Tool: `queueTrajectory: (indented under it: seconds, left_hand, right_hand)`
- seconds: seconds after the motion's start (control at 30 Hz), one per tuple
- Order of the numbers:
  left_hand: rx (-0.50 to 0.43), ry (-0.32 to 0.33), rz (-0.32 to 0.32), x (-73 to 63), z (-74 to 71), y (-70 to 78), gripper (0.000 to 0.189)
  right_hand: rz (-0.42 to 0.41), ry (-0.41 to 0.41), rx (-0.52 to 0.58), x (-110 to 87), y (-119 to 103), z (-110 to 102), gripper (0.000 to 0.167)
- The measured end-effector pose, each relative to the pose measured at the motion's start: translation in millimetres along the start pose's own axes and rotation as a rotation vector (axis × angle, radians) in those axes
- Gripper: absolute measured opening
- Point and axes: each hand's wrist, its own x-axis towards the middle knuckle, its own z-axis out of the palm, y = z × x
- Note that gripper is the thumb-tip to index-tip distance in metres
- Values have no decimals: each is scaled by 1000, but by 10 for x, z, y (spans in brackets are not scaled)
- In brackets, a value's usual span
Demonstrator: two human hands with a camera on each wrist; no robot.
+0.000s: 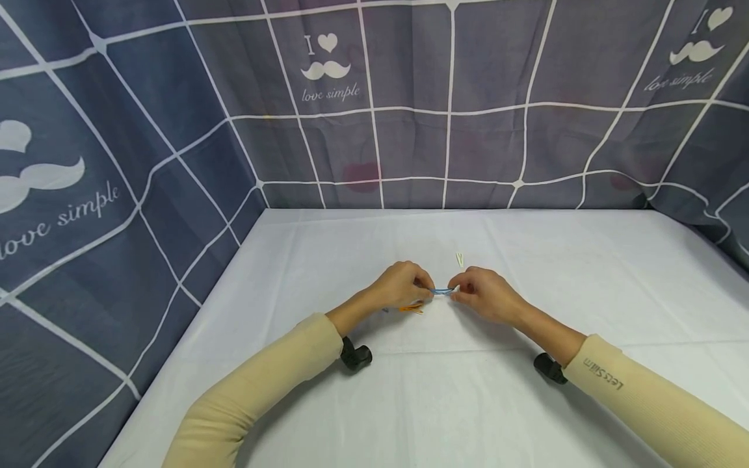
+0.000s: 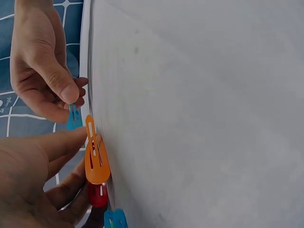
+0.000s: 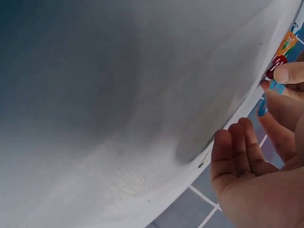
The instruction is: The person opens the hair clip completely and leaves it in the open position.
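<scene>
A blue snap hair clip (image 1: pixel 442 291) spans the gap between the two hands above the white table. My left hand (image 1: pixel 404 284) pinches one end of it, and the fingertips and thumb of my right hand (image 1: pixel 486 292) pinch the other. In the left wrist view the blue clip hangs below the right thumb, partly hidden by the left fingers. Close by the left hand are an orange snap clip (image 2: pixel 99 172) with slots, a red clip (image 2: pixel 98 195) and a second blue clip (image 2: pixel 115 219). The right wrist view shows the orange and red clips beyond the fingers.
Pale yellow clips (image 1: pixel 459 259) lie on the white tablecloth (image 1: pixel 363 237), just beyond the right hand. A dark checked curtain (image 1: pixel 409 149) stands behind and to the left of the table. Black wrist cameras hang under both sleeves.
</scene>
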Motion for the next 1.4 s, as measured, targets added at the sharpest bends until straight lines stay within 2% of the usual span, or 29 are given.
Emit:
queueTrajectory:
  seconds: [0.37,0.63,0.9,1.4]
  left_hand:
    - [11,-8,-13,28,18,3,5]
    - [58,4,-15,33,29,7,5]
    - [47,9,-3,35,49,-1,5]
    - [43,13,-20,20,55,-2,5]
  right_hand:
    - [33,-28,-30,6,20,33,13]
    - [8,-18,-63,25,4,50,14]
    - [12,-22,-83,17,-2,52,15]
    - [26,-32,-87,16,-2,48,16]
